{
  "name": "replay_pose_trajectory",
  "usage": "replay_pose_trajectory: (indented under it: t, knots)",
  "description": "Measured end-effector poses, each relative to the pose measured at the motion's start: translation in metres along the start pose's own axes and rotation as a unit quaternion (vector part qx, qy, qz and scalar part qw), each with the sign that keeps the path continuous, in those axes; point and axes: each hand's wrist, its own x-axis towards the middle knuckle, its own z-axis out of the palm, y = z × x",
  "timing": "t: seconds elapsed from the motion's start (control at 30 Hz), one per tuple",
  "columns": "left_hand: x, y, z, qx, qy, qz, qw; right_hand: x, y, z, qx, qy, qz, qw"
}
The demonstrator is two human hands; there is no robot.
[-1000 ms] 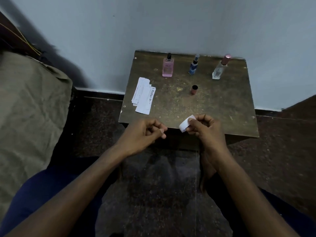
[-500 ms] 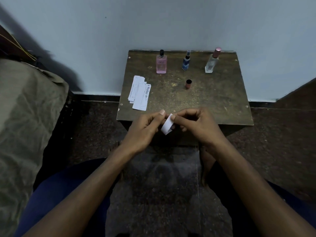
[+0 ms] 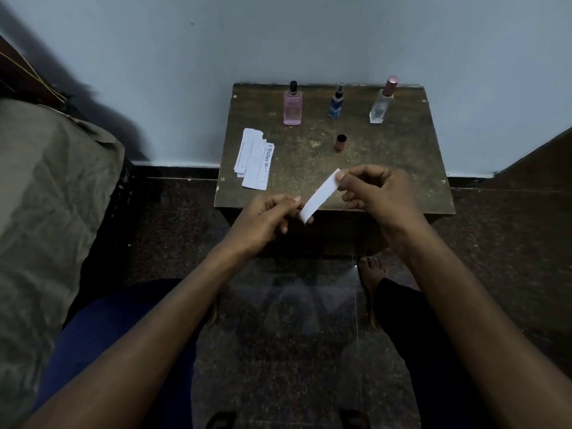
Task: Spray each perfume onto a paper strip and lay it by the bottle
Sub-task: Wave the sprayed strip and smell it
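Over the front edge of a small wooden table point(image 3: 402, 168), both my hands hold one white paper strip point(image 3: 318, 196) stretched slantwise. My left hand point(image 3: 269, 218) pinches its lower end and my right hand point(image 3: 377, 190) pinches its upper end. Three perfume bottles stand along the table's back: a pink bottle point(image 3: 292, 106) with a black nozzle, a small blue bottle point(image 3: 335, 102), and a clear bottle point(image 3: 382, 102) with a pink cap. A loose pinkish cap point(image 3: 340, 142) stands in front of the blue bottle. A pile of paper strips point(image 3: 253, 159) lies at the table's left side.
The table stands against a pale wall point(image 3: 278, 35). A grey-green cloth-covered surface point(image 3: 46, 212) rises at my left. A dark speckled floor point(image 3: 510, 243) surrounds the table, and my bare foot point(image 3: 373, 270) rests under the table's front edge.
The strip was folded small in my right hand; my left hand came over and took one end. The hands have drawn apart and the strip is now unfolded between them.
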Motion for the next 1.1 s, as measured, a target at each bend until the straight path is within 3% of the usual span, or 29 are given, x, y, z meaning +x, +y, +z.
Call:
replay_pose_trajectory:
  t: [0.2, 0.47, 0.6, 0.7, 0.83, 1.1]
  knots:
    - [0.004, -0.007, -0.005, -0.018, -0.007, -0.014, 1.000, 0.013, 0.002, -0.001, 0.018, 0.037, 0.032, 0.999]
    - [0.009, -0.009, -0.004, -0.023, 0.018, -0.007, 1.000, 0.019, 0.004, 0.008, 0.035, 0.020, 0.044, 0.998]
    - [0.009, -0.004, -0.006, 0.029, 0.088, 0.054, 0.994, 0.020, 0.005, 0.011, 0.010, -0.044, 0.023, 0.999]
    - [0.005, 0.002, -0.008, 0.029, 0.055, 0.094, 0.994, 0.015, 0.006, 0.016, -0.038, -0.108, 0.000, 0.993]
    - [0.005, -0.004, -0.006, 0.101, 0.012, 0.076, 0.992, 0.014, 0.006, 0.022, -0.086, -0.082, -0.035, 0.992]
    - [0.006, -0.008, -0.007, 0.005, 0.004, 0.032, 0.999, 0.017, 0.006, 0.008, -0.010, -0.003, 0.010, 1.000]
